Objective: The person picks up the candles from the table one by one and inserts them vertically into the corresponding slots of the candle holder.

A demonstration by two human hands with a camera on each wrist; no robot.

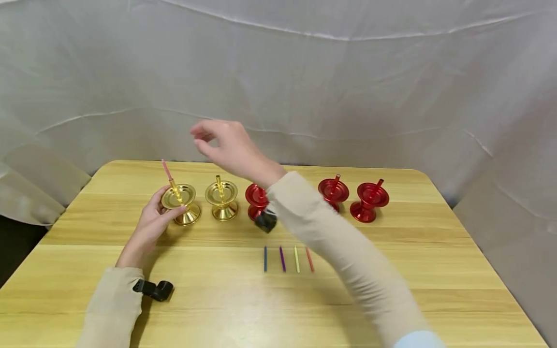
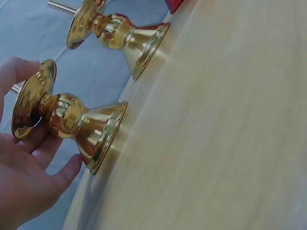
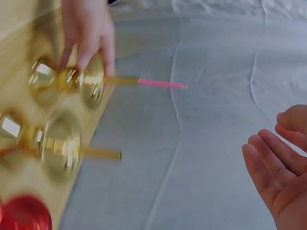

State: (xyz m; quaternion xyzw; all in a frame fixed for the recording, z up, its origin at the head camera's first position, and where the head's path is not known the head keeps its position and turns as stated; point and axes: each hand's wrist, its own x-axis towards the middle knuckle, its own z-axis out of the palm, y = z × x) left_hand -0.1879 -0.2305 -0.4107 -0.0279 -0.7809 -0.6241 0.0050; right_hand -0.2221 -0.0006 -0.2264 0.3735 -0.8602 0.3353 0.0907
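My left hand [image 1: 152, 217] grips a gold candle holder [image 1: 188, 215] at the left of the row, thumb on its dish and fingers behind the stem in the left wrist view. A thin pink candle [image 1: 167, 169] stands in that holder's tube; the right wrist view shows it too. Raised in the air above the row, my right hand [image 1: 232, 147] has loosely bent fingers with nothing between them. Closest below it is a second gold candle holder [image 1: 225, 211], whose tube holds no candle. A red candle holder [image 1: 254, 195] is partly covered by my right sleeve.
Two more red candle holders, one [image 1: 333, 190] by the sleeve and one [image 1: 363, 211] farther right, stand in the row. Blue [image 1: 265, 259], purple [image 1: 282, 258], yellow [image 1: 297, 259] and red [image 1: 310, 260] candles lie in front on the wooden table [image 1: 209, 299]. Behind hangs a grey curtain [image 1: 330, 96].
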